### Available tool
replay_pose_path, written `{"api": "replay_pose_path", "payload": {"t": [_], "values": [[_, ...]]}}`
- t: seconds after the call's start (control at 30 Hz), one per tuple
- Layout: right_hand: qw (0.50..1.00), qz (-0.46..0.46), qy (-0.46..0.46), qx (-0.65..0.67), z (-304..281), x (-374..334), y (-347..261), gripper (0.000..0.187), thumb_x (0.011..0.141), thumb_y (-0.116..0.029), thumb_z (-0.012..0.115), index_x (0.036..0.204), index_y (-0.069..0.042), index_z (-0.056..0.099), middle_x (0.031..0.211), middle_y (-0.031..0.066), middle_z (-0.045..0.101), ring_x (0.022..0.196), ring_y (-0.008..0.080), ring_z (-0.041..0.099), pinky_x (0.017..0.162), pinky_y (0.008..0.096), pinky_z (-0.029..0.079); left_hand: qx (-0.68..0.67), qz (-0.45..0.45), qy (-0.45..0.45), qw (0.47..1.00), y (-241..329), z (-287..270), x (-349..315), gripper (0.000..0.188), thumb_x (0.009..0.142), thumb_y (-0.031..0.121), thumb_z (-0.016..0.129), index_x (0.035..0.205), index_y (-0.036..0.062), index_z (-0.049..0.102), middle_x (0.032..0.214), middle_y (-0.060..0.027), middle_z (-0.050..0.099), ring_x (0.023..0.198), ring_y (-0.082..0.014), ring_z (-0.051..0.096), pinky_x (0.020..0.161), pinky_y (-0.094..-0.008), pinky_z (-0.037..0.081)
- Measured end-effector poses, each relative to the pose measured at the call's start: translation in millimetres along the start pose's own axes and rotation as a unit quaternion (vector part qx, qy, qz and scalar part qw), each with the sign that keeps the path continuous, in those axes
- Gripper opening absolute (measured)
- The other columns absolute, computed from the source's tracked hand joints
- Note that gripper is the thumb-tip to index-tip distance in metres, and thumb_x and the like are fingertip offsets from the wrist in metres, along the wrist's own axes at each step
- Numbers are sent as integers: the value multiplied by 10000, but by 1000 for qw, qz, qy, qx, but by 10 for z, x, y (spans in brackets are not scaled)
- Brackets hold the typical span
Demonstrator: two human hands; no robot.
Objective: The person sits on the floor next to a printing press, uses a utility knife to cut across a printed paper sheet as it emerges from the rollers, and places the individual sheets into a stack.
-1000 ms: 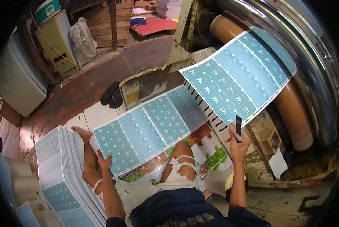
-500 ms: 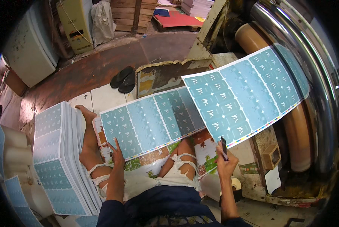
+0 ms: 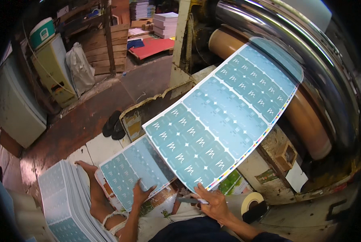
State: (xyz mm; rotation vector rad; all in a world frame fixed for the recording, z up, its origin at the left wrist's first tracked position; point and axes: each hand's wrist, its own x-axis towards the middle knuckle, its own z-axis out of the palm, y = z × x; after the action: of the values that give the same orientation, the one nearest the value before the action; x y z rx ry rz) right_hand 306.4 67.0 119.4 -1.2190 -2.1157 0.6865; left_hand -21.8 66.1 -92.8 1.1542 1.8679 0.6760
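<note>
Note the change over the last half second: the upper printed sheet (image 3: 217,117) extends further from the chrome roller (image 3: 261,28), showing another light band and covering more of the lower printed sheet (image 3: 122,173). In terms of the work, more of its length is now within your reach. Your right hand (image 3: 216,206) is closed around a flat tool (image 3: 187,199), now turned to point left; its fingertips overlap the upper sheet's near corner, but a pinch cannot be confirmed. Your left hand (image 3: 141,194) is open, fingers spread, at the lower sheet's near edge; contact cannot be determined.
</note>
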Motion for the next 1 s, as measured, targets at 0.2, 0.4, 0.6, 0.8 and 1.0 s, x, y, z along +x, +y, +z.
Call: {"api": "replay_pose_path", "payload": {"t": [0.2, 0.4, 0.6, 0.8, 1.0], "values": [[995, -18, -72, 63, -83, 56, -16, 500, 775, -71, 675, 1270, -99, 613, 1279, 163, 605, 908, 289, 706, 752, 366, 590, -741, -57, -178, 645, 2109, 115, -254, 483, 901, 191, 684, 1279, -53, 509, 1129, -202, 632, 1055, -269, 624, 900, -382, 525], [979, -8, -157, 134, -267, 305, -17, 357, 839, -155, 704, 1186, -84, 665, 1038, 130, 705, 830, 288, 707, 765, 359, 560, -474, 9, -38, 879, 2038, 233, -303, 449, 856, 125, 732, 1222, -45, 535, 1070, -131, 636, 931, -213, 629, 821, -340, 525], [929, 257, -89, 252, -1062, 604, 232, 310, 932, -184, 624, 1222, -76, 643, 719, 27, 662, 519, 56, 582, 453, 219, 462, -509, 32, 3, 860, 1471, 157, -501, 463, 858, 119, 726, 1229, -50, 506, 1072, -129, 627, 919, -214, 640, 790, -336, 548], [880, 164, 405, 184, -2295, 1025, 1198, 248, 975, -233, 552, 1105, -32, 618, 790, 63, 648, 517, 88, 561, 422, 224, 435, -486, 69, 34, 871, 1338, -104, -653, 502, 865, 119, 718, 1273, -33, 469, 1115, -114, 606, 961, -194, 605, 858, -322, 495], [861, 154, 464, 138, -3280, 1382, 2208, 328, 974, -309, 576, 1089, -8, 641, 786, 62, 645, 528, 88, 555, 426, 225, 429, -427, 61, 78, 899, 877, -345, -692, 506, 847, 105, 714, 1273, -34, 478, 1088, -104, 605, 921, -198, 598, 843, -313, 483]]}}
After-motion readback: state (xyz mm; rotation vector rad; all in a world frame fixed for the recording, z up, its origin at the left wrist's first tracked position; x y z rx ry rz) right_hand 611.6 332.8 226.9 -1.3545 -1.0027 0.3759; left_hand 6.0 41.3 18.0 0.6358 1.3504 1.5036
